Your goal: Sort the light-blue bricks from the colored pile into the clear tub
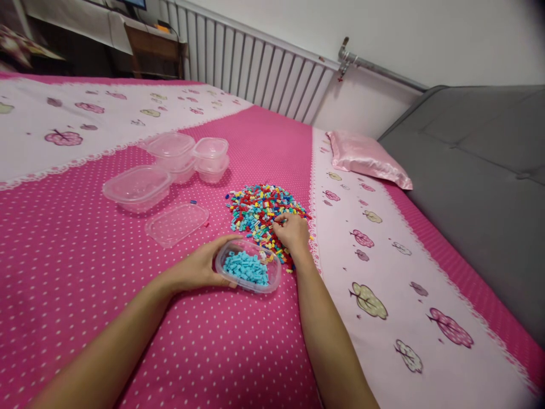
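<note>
My left hand (200, 267) grips the side of a small clear plastic tub (272, 279) that holds light blue bricks (247, 268) and rests on the pink dotted bedspread (85, 255). Just beyond the tub lies a heap of small mixed-colour bricks (259, 207) in red, blue, yellow and green. My right hand (293, 232) sits on the near edge of that heap with its fingers curled down into the bricks. What its fingertips hold is hidden.
Several empty clear tubs (138, 187) (170, 149) (210, 153) stand to the left of the heap, with a loose clear lid (176, 223) lying flat. A pink satin pillow (366, 159) lies at the right by a grey padded headboard (481, 187). A white radiator (255, 68) runs along the wall.
</note>
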A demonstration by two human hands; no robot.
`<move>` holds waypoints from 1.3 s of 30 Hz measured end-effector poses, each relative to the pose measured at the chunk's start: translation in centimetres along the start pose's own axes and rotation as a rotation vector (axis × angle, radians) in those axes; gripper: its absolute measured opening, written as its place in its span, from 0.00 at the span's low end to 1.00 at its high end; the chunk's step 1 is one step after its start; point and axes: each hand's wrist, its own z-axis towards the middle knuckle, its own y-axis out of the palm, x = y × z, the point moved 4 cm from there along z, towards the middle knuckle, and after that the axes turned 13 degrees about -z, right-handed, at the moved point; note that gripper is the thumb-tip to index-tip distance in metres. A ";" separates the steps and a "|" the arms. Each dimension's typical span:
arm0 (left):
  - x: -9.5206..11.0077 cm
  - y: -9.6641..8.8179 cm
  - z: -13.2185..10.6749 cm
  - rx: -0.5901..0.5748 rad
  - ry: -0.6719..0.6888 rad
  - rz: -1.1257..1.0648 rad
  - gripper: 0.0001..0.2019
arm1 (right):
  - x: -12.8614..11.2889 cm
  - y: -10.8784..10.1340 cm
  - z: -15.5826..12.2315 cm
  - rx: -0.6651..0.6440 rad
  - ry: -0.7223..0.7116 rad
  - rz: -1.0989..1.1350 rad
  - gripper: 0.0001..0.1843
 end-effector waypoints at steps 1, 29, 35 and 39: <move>0.0 0.0 0.0 0.001 -0.001 -0.001 0.42 | 0.0 0.0 0.0 -0.005 0.004 0.007 0.11; 0.4 0.2 0.0 0.005 0.000 -0.024 0.42 | 0.2 0.8 0.5 -0.002 -0.031 0.444 0.10; 0.1 0.1 0.0 0.013 0.000 -0.033 0.42 | 0.6 1.1 0.6 -0.268 0.261 1.340 0.10; 0.0 0.0 0.1 0.020 0.000 -0.013 0.42 | 0.7 -0.4 0.5 -0.415 0.363 1.683 0.07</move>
